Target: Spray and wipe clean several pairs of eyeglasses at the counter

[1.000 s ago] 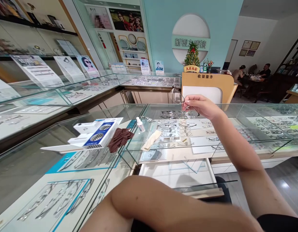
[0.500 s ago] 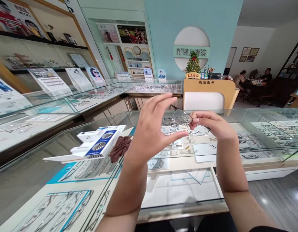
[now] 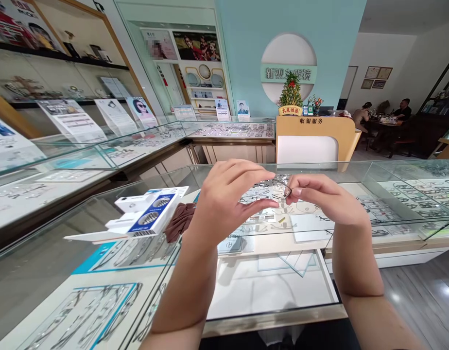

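The glasses (image 3: pixel 283 183) are in the air above the glass counter (image 3: pixel 385 247), between its near and far edges. The right hand (image 3: pixel 321 195) pinches them at one side with thumb and forefinger. The left hand (image 3: pixel 226 199) has thumb and fingers wide apart at the other side; whether its fingertips touch the frame, I cannot tell. Below the near edge a drawer (image 3: pixel 246 291) is open. At the inner left corner lie a brown cloth (image 3: pixel 180 221) and a white-blue box (image 3: pixel 147 214). If the small pinch slips, the glasses could drop onto the counter; a hard left grip could smear the lens.
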Demonstrator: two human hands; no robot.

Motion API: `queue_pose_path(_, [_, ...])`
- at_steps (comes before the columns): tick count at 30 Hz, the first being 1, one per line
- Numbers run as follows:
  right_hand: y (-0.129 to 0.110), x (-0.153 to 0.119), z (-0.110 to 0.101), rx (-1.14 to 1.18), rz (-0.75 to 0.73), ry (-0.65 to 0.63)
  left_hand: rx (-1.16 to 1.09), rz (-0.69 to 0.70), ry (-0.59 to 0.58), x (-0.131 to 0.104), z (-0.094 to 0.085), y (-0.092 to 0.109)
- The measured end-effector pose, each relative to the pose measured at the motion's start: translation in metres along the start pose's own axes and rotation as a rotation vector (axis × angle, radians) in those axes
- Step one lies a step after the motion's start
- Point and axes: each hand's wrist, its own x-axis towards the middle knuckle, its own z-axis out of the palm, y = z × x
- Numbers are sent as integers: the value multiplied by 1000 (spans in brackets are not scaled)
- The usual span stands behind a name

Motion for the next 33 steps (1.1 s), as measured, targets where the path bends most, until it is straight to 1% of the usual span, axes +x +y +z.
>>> queue_pose_path(1, [-1, -2, 1, -22, -24, 35, -18, -12, 26, 0, -1, 0])
queue_pose_path(3, [-3, -7, 3, -82, -96, 150, -60, -47, 102, 0, -2, 0])
queue_pose_path(5, [-3, -10, 4, -165, -178, 282, -92, -113, 185, -1, -3, -1])
queue_pose_path(7, [-2, -11, 6, -257, -250, 388, -105, -195, 255, -2, -4, -3])
queue_pose_path(10, [1, -8, 12, -346, -318, 487, -110, -312, 306, -5, -4, -4])
queue_pose_path(13, [2, -4, 19, -359, -319, 564, -138, -391, 304, -8, -4, -3])
queue_pose_path(19, [1, 0, 26, -355, -303, 633, -148, -487, 280, -7, -3, 2])
queue_pose_path(24, [2, 1, 25, -307, -346, 651, -201, -497, 286, -4, -2, 5])
queue_pose_path(29, [4, 1, 25, -237, -366, 655, -297, -528, 263, -6, -2, 3])
queue_pose_path(33, [5, 0, 27, -248, -337, 679, -375, -566, 307, -9, 1, -2])
